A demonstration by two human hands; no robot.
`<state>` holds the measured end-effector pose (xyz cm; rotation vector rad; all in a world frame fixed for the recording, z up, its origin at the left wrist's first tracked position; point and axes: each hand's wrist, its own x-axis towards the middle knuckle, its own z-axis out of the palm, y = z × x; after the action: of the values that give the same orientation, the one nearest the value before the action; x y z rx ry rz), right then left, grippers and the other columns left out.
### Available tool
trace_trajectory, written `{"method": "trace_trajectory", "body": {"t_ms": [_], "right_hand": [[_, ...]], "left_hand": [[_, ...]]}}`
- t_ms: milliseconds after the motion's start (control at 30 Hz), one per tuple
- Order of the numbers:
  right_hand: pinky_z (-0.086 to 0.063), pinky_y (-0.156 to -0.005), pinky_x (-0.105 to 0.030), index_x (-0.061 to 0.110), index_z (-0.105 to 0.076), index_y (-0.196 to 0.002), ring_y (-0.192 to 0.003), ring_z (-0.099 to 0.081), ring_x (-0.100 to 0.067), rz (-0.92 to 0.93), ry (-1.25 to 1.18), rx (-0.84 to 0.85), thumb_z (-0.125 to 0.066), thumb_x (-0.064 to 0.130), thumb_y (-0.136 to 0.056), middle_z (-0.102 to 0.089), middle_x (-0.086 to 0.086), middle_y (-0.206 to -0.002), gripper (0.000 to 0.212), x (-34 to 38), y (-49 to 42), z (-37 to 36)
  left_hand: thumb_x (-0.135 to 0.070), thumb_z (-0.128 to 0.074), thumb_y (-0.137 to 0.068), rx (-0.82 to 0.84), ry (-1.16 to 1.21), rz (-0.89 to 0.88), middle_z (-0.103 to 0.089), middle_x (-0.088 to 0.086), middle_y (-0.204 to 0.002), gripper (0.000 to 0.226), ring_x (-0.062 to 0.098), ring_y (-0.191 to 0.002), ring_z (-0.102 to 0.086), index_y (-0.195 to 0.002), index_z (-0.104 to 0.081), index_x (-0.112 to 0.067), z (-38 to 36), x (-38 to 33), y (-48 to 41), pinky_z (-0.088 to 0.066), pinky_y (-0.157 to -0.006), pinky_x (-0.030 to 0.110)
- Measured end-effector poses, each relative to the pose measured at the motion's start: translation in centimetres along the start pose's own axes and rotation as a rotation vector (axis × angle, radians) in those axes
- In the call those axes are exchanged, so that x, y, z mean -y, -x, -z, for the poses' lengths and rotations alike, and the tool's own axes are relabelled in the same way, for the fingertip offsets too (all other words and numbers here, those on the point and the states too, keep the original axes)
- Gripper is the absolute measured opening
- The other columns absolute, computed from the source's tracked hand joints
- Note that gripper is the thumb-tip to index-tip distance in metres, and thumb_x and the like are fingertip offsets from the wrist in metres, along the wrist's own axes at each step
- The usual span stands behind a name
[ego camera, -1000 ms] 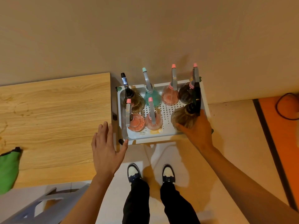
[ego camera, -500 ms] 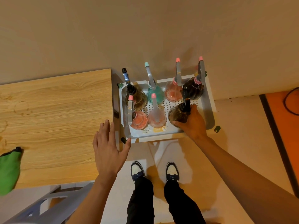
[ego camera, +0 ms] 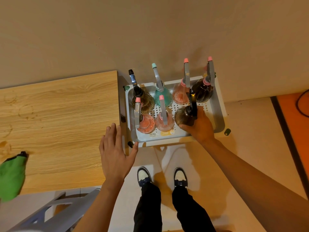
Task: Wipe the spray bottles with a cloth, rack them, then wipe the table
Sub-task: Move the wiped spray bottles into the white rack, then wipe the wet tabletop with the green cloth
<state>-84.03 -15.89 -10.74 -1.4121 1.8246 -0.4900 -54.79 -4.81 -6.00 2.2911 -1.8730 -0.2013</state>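
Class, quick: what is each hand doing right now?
Left hand: open, holding nothing.
Right hand: grips the front brown spray bottle in the rack.

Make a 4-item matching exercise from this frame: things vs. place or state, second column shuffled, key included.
1. green cloth
2. teal bottle
3. front-right brown bottle
4. left hand

A. gripped by the right hand
B. back row of the rack
C. fingers straight, by the table's right edge
D. lying at the table's left end

Pairs: 1-D, 2-B, 3-A, 4-C
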Motion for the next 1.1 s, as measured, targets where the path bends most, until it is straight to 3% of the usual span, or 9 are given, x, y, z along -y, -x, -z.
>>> {"method": "trace_trajectory", "body": {"t_ms": [67,200,333,433,567,700,833,1000,1100], "right_hand": [[-0.054,-0.094,-0.051,0.018,-0.038,-0.145,-0.125,-0.057,-0.035,0.002,0.011,0.009,-0.082,0.064,-0.057,-0.061,-0.008,-0.136,0.109,-0.1,0.1,0.3],[-0.047,-0.106,-0.051,0.016,-0.028,-0.155,-0.138,-0.046,-0.036,-0.025,0.048,0.018,-0.094,0.045,-0.065,-0.049,-0.012,-0.151,0.116,0.1,1.3,1.7],[-0.039,-0.113,-0.049,0.019,-0.019,-0.159,-0.148,-0.033,-0.032,-0.051,0.065,0.076,-0.092,0.051,-0.064,-0.034,-0.009,-0.161,0.124,0.2,3.7,3.0],[-0.038,-0.113,-0.049,0.026,-0.014,-0.16,-0.151,-0.026,-0.028,-0.038,0.044,0.096,-0.085,0.062,-0.069,-0.028,-0.005,-0.164,0.12,1.5,5.8,4.2],[-0.042,-0.109,-0.043,0.024,-0.022,-0.158,-0.148,-0.031,-0.025,0.036,0.068,0.022,-0.082,0.062,-0.072,-0.031,-0.004,-0.162,0.112,3.7,7.8,5.8],[-0.045,-0.109,-0.043,0.016,-0.035,-0.153,-0.142,-0.04,-0.026,0.165,0.038,-0.15,-0.082,0.059,-0.074,-0.043,-0.008,-0.153,0.1,5.7,9.5,7.1],[-0.037,-0.114,-0.04,0.012,-0.038,-0.153,-0.145,-0.035,-0.022,0.347,0.031,-0.255,-0.074,0.06,-0.078,-0.042,-0.008,-0.156,0.095,8.1,11.3,7.0],[-0.029,-0.121,-0.042,0.03,-0.024,-0.16,-0.152,-0.02,-0.009,0.391,-0.007,-0.142,-0.073,0.064,-0.08,-0.022,0.013,-0.165,0.099,11.9,12.6,5.5],[-0.028,-0.123,-0.045,0.036,-0.015,-0.161,-0.155,-0.012,-0.009,0.424,0.027,-0.097,-0.067,0.069,-0.079,-0.015,0.013,-0.168,0.102,14.6,13.2,4.0]], "left_hand": [[-0.073,-0.025,-0.098,0.002,0.001,-0.004,-0.027,0.011,-0.169,0.088,0.026,-0.159,-0.018,-0.158,-0.038,-0.009,0.0,0.1,0.0,-0.022,-0.125,0.054],[-0.075,-0.021,-0.098,0.015,0.014,-0.011,-0.027,0.012,-0.169,0.091,0.028,-0.159,-0.018,-0.158,-0.037,-0.009,0.2,0.0,0.1,-0.021,-0.125,0.053],[-0.079,-0.02,-0.096,0.096,0.021,-0.028,-0.023,0.013,-0.17,0.094,0.029,-0.159,-0.016,-0.161,-0.032,-0.011,1.1,0.1,0.0,-0.021,-0.125,0.052],[-0.08,-0.019,-0.095,0.139,0.021,-0.047,-0.025,0.013,-0.169,0.097,0.029,-0.158,-0.017,-0.16,-0.033,-0.01,2.8,0.2,-0.3,-0.025,-0.124,0.053],[-0.078,-0.025,-0.094,0.133,-0.008,-0.046,-0.027,0.014,-0.168,0.096,0.03,-0.158,-0.019,-0.158,-0.037,-0.008,5.7,-0.1,-1.1,-0.026,-0.123,0.053],[-0.08,-0.024,-0.094,0.101,-0.006,-0.021,-0.024,0.011,-0.17,0.096,0.027,-0.158,-0.016,-0.158,-0.038,-0.009,8.2,0.0,-1.3,-0.02,-0.124,0.049],[-0.08,-0.016,-0.096,0.069,-0.007,-0.052,-0.028,0.011,-0.168,0.096,0.027,-0.157,-0.02,-0.157,-0.04,-0.009,10.7,0.7,-1.5,-0.021,-0.123,0.048],[-0.078,-0.016,-0.097,0.046,-0.003,-0.04,-0.028,0.01,-0.168,0.094,0.027,-0.157,-0.021,-0.158,-0.039,-0.01,12.6,2.5,-1.2,-0.021,-0.123,0.047],[-0.079,-0.015,-0.097,0.052,0.014,-0.031,-0.029,0.01,-0.168,0.095,0.028,-0.156,-0.023,-0.157,-0.04,-0.01,13.5,3.9,-0.6,-0.025,-0.122,0.05]]}}
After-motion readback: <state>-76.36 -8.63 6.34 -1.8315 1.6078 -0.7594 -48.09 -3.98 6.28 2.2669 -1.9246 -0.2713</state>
